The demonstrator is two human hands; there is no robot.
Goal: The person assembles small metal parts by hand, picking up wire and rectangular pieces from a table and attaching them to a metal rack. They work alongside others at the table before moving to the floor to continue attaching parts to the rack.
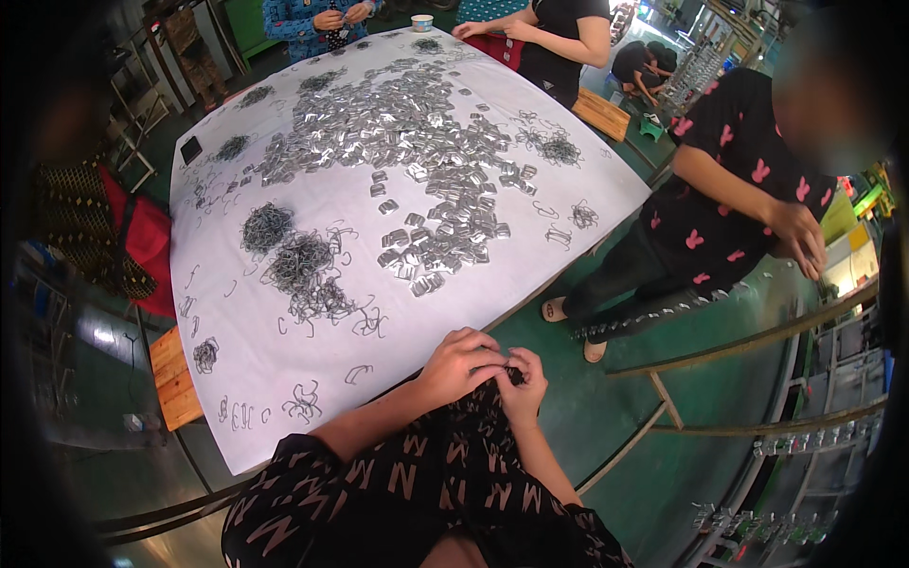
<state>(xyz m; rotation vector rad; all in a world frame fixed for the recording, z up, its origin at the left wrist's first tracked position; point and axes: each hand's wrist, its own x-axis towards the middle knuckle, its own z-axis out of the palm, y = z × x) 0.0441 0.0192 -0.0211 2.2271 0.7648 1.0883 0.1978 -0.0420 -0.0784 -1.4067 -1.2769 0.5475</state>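
My left hand (462, 363) and my right hand (523, 386) meet at the table's near edge, close to my body. The fingers of both are bent and pinched together, and what they hold is too small or hidden to make out. Ahead of them on the white-covered table (398, 336) lies a big spread of small shiny metal pieces (454, 204), shaped like flat buckles. To the left are tangled piles of thin dark wire hooks (301, 263). A few loose wire hooks (358, 374) lie nearest my left forearm.
Smaller heaps of wire hooks (559, 150) sit around the table's edges. A dark phone-like object (191, 150) lies at the left edge, a paper tub (422, 23) at the far edge. Co-workers stand around; one person in a patterned shirt (729, 180) is at right. Wooden benches (600, 114) flank the table.
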